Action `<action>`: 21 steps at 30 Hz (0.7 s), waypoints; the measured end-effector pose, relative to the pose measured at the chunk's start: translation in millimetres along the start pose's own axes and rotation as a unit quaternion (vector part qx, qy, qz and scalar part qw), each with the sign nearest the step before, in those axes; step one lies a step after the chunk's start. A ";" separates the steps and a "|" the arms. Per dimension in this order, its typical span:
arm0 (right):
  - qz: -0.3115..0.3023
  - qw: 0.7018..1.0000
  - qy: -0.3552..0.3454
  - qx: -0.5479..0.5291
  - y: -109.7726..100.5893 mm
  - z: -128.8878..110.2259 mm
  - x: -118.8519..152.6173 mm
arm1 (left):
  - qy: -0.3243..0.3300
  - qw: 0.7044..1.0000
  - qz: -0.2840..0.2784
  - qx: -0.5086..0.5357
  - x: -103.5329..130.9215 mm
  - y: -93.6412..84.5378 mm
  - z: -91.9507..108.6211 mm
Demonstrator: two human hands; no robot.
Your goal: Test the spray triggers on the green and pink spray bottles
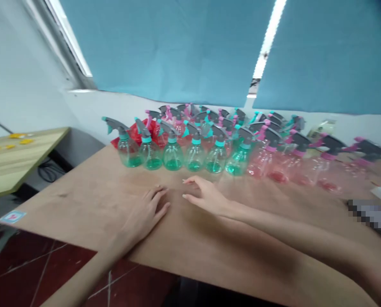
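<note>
My left hand [150,211] rests on the brown table [91,209], its fingers apart and holding nothing. To its right, my right hand [206,195] is over the table with thumb and fingers parted and nothing between them. Beyond both hands runs a front row of clear spray bottles. Those at the left and middle, such as a green spray bottle [173,155], have teal collars and green liquid. Toward the right, pink spray bottles [278,164] have pink collars and triggers; they look blurred. Neither hand touches a bottle.
Several more spray bottles [179,117] crowd behind the front row, beside red plastic [135,133]. A pixelated dark object [374,217] lies at the right edge. Another table [27,157] with yellow pieces stands left. A blue curtain [177,51] hangs behind.
</note>
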State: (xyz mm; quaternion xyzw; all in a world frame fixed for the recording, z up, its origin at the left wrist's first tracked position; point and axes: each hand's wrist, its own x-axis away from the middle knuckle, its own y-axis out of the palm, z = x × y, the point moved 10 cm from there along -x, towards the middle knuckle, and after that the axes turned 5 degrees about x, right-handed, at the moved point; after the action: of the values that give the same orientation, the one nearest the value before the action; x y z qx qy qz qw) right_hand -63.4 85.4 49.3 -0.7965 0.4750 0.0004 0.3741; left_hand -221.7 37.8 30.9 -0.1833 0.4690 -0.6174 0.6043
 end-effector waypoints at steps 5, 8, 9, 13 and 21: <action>-0.020 0.999 -0.003 -0.044 46.2 -12.5 -35.8 | -0.096 0.991 0.095 0.026 1.3 -52.7 -71.6; -0.019 0.997 0.000 -0.069 62.9 -16.6 -53.3 | -0.150 0.973 0.168 0.041 -8.6 -81.5 -116.7; -0.018 0.997 0.002 -0.077 67.1 -17.6 -58.6 | -0.165 0.966 0.191 0.049 -13.7 -89.8 -129.5; -0.016 0.995 0.018 -0.098 80.7 -18.5 -79.8 | -0.194 0.942 0.262 0.075 -38.2 -114.8 -159.8; -0.022 0.988 0.068 -0.137 105.9 4.7 -118.7 | -0.178 0.931 0.302 0.099 -76.4 -122.1 -158.2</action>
State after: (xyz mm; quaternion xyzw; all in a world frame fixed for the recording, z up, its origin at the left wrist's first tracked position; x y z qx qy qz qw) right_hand -207.0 149.6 25.1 -0.8490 0.4767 0.0034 0.2280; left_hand -401.8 143.7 76.7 -0.0789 0.3228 -0.4060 0.8513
